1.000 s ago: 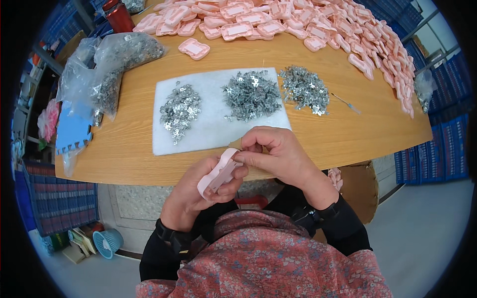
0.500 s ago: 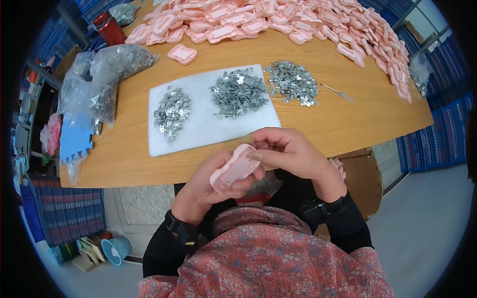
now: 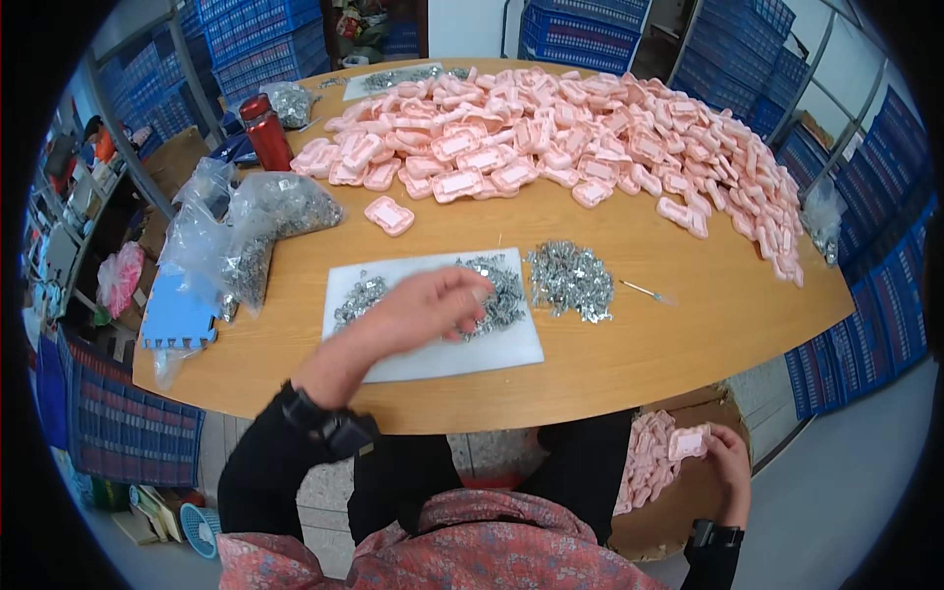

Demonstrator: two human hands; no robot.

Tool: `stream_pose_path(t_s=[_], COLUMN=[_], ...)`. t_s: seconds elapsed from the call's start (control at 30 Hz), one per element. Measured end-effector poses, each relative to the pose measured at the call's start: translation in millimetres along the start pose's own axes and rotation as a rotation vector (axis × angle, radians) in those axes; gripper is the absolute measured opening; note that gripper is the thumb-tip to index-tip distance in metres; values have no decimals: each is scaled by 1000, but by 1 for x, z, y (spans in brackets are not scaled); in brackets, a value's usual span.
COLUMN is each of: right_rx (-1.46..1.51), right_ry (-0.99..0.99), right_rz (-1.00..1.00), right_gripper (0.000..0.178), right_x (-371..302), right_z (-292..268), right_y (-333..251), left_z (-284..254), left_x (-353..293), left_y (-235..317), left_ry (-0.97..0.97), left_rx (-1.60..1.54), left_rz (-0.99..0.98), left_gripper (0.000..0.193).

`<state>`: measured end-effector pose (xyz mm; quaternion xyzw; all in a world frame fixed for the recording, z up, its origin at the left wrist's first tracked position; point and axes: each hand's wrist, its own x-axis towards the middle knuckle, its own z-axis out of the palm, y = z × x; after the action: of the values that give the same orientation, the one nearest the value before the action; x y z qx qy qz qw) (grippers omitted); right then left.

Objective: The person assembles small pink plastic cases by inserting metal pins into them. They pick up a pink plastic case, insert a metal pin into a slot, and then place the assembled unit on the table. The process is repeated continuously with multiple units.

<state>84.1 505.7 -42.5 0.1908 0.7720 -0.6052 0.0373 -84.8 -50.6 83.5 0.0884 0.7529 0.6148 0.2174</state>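
Note:
My left hand reaches over the white foam pad, its fingers loosely bent and apart beside a heap of small silver metal pieces. I see nothing held in it. Another small heap of metal pieces on the pad is partly covered by this hand. Low on the right, my right hand grips a pink plastic shell with a pale flat middle. It holds the shell above a cardboard box, in which several similar pink shells lie.
A large mound of pink shells spreads over the far side of the wooden table. One shell lies apart. More metal pieces and a thin tool lie right of the pad. Plastic bags and a red flask stand left.
My hands have parted. The left has let go of the pink shell and moved forward over the pad; the right has taken the shell down to the box on the right. The view has tilted up.

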Motion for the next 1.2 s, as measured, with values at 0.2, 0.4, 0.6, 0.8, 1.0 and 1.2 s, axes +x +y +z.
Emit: stream_pose_path(t_s=[0.2,0.4,0.6,0.8,1.0,1.2], right_rx=[-141,-213,-195,-356,-440,-620], right_ry=[307,234,242,-2,-100,-127], right_rz=[-15,-130,-348,-500,-676,-882], right_gripper=[26,19,18,15,12,13], right_x=[13,-15,-25,5,51,89], right_z=[-44,38,96,157,231,287], right_y=[108,16,-84,-129,-158,-177], left_z=[-80,-83,-91,-56,11,59], left_x=[127,193,195,93,-9,-55], left_y=[-20,-33,-23,32,-13,-60], left_ry=[620,674,728,580,215,135], left_rx=[741,1228,1186,640,-314,-726], left_rz=[173,418,453,218,80,-61], left_gripper=[48,69,66,62,55,56])
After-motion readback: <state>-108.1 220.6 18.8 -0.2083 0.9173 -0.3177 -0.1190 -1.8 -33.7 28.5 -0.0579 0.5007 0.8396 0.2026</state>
